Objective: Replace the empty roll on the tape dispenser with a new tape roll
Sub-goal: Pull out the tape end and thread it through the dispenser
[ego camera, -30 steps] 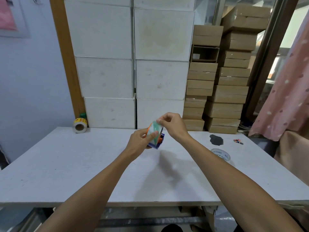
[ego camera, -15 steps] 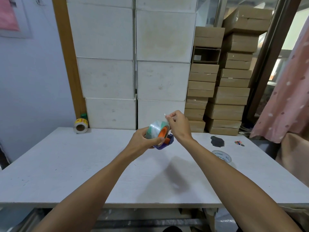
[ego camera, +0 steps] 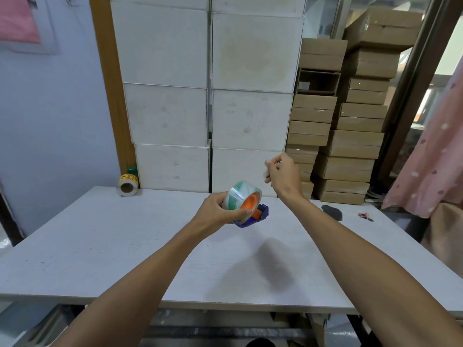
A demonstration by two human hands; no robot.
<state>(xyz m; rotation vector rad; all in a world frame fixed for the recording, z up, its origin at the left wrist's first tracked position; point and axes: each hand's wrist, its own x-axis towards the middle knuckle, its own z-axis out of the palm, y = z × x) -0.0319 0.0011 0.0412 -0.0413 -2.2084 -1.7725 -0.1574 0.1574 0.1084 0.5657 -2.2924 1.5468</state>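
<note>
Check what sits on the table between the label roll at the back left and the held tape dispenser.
Head view: bare white table lies between label roll and tape dispenser.

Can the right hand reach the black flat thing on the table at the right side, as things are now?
Probably yes. The right hand is raised, away from the tape dispenser, which the left hand holds. The black flat thing lies on the bare table beside the right forearm; nothing blocks it.

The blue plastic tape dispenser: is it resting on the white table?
No, the left hand holds the blue plastic tape dispenser above the white table.
</note>
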